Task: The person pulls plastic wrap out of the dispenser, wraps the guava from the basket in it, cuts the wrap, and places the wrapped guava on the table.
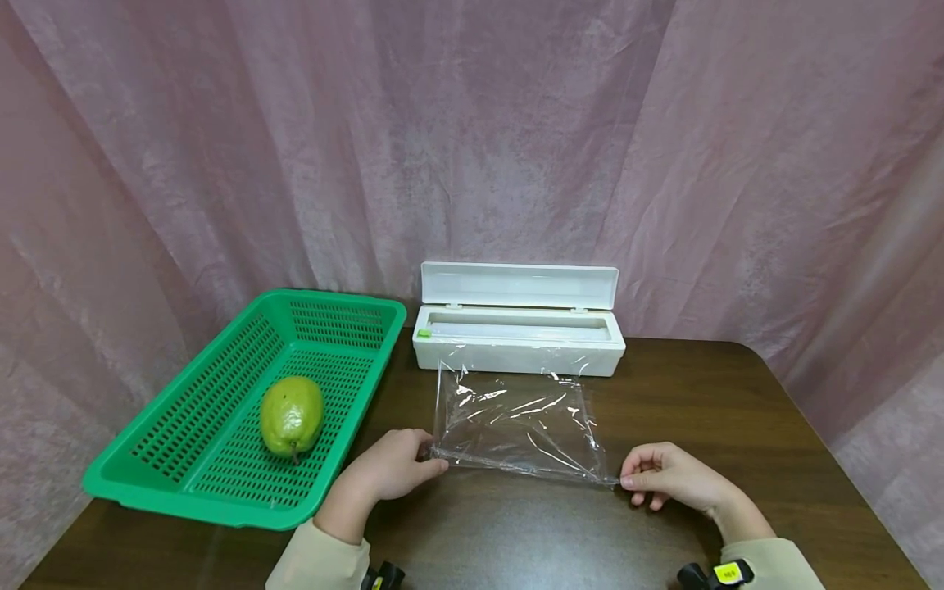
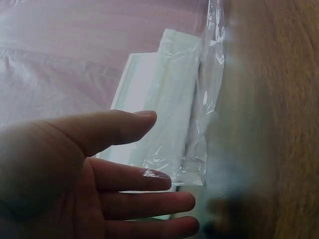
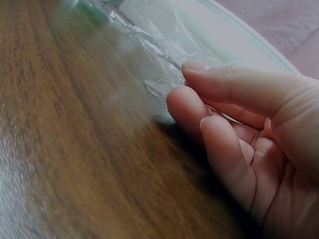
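A sheet of clear plastic wrap (image 1: 516, 426) stretches forward from between my hands to the white wrap dispenser (image 1: 519, 356), whose lid (image 1: 519, 285) stands raised. At the sheet's near right corner, my right hand (image 1: 674, 475) pinches the edge between thumb and forefinger, its other fingers curled. My left hand (image 1: 391, 467) is at the near left corner. In the left wrist view its thumb (image 2: 124, 127) stands apart from the straight fingers (image 2: 149, 203), and the film's corner (image 2: 192, 172) overlaps the forefinger's tip.
A green plastic basket (image 1: 394, 348) stands on the left of the brown wooden table (image 1: 686, 385), close by my left forearm. In it lies a yellow-green, guava-like fruit (image 1: 291, 414). A pinkish curtain (image 1: 516, 123) hangs behind the table.
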Motion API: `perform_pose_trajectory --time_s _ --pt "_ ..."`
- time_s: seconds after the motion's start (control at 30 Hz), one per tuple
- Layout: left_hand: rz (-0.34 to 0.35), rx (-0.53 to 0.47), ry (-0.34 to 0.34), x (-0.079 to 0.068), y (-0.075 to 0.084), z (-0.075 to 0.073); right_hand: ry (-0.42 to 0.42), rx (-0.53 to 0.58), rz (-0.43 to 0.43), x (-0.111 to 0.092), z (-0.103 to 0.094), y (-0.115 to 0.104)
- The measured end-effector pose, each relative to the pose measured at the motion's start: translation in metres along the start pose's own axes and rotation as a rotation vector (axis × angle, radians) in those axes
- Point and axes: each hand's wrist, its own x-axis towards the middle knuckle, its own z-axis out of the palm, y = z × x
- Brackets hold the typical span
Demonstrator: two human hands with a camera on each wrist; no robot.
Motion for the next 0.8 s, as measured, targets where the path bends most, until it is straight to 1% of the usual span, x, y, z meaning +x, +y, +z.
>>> perform_pose_trajectory --time_s 0.17,0.4,0.6,0.7,0.8 --pt "0.027 -0.014 0.049 0.003 0.000 0.000 0.000 0.002 0.002 -0.001 -0.001 0.001" --pt "0.069 -0.020 0.186 0.002 0.004 -0.002 0.004 0.001 0.008 -0.001 -0.001 0.001" --pt "0.086 -0.016 0.297 -0.005 0.009 -0.007 0.002 0.004 0.010 -0.001 -0.001 0.000" --pt "0.086 -0.011 0.336 -0.008 0.012 -0.011 0.002 0.010 0.007 -0.001 -0.001 0.001" --pt "0.099 0.000 0.360 -0.012 0.014 -0.014 -0.001 0.019 0.005 0.001 -0.001 0.003"
